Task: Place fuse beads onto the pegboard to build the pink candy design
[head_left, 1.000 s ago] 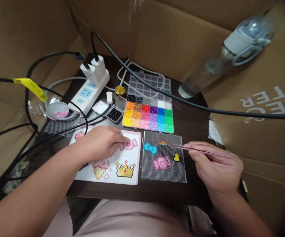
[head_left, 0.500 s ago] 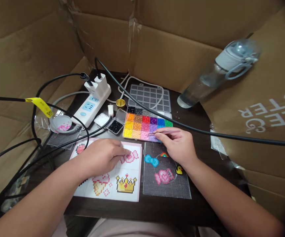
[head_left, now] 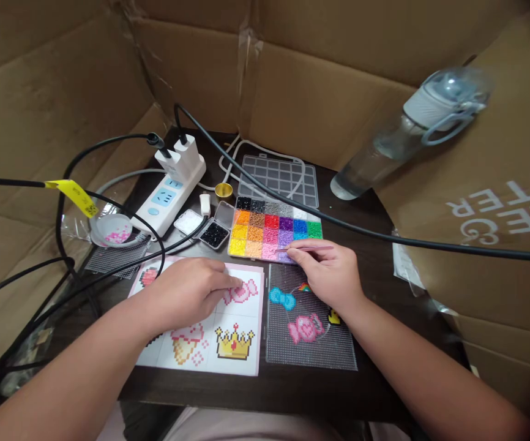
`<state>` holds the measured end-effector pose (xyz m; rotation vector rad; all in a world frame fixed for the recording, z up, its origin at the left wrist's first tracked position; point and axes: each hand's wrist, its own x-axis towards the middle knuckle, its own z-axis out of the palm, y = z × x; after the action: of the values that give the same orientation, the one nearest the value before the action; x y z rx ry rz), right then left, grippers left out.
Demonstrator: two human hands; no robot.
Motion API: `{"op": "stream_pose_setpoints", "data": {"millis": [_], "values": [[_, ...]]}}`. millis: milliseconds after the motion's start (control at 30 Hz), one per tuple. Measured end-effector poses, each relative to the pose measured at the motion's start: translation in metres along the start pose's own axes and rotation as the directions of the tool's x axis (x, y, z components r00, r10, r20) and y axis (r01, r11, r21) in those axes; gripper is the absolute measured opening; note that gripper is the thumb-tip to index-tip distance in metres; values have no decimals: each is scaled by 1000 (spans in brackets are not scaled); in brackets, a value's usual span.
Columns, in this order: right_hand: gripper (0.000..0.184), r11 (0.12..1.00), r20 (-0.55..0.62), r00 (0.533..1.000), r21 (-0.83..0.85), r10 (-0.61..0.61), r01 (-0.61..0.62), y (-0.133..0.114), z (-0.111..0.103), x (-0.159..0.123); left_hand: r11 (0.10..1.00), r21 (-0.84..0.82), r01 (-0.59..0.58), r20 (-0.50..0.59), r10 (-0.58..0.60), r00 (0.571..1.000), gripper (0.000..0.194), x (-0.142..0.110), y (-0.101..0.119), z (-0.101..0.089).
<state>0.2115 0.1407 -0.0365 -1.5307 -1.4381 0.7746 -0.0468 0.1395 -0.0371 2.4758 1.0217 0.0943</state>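
Note:
My right hand (head_left: 332, 275) pinches a pair of thin pink tweezers (head_left: 311, 248). Their tips reach left to the pink and lilac compartments in the front row of the bead box (head_left: 242, 256); whether they grip a bead is too small to tell. My left hand (head_left: 189, 291) rests on the printed pattern sheet (head_left: 250, 273), index finger stretched onto the pink candy picture (head_left: 242, 294), other fingers curled. Under my right wrist lies a clear pegboard (head_left: 287, 358) bearing a blue bow (head_left: 282, 299), a pink candy (head_left: 305, 329), a partly covered rainbow and a partly covered yellow duck (head_left: 333, 316).
Black cables (head_left: 256, 187) cross over the table. Behind the sheet are a white power strip (head_left: 164, 199), small boxes of white and black beads (head_left: 214, 234), a gold cup (head_left: 223, 192) and a dish (head_left: 98, 229) with pink beads. A water bottle (head_left: 387, 150) stands right; cardboard walls surround the table.
My right hand has shifted slightly left with the tweezers, covering more of the rainbow and duck. My left hand keeps its place on the sheet.

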Motion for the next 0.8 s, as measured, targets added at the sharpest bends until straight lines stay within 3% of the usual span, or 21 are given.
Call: {"op": "stream_pose_setpoints", "data": {"millis": [800], "values": [[9,1000,-4,1000,-12,-25,25,0,1,0,1000,20,-24,-22,24,999,37,2,2,-1]]}}
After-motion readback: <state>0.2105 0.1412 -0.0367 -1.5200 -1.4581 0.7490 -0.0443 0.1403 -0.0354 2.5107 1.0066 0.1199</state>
